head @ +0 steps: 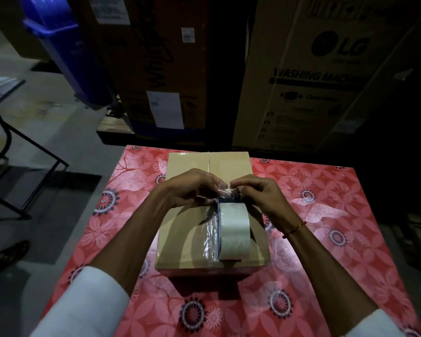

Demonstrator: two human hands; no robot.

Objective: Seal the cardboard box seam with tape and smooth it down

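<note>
Left hand [192, 188] and right hand [258, 193] hide tape [233, 229] end.

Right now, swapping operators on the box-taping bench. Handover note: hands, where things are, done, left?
Left hand: fingertips pinching the loose clear tape end.
Right hand: pinching the same tape end from the other side, over the roll.
Tape roll: standing on edge on the cardboard box, on the near half of the seam.
Box sits on the red floral table cover, flaps closed.
Done: clear tape appears laid on the near seam beside the roll.
Left: far seam is bare; finish taping, free the roll, smooth it down.
</note>
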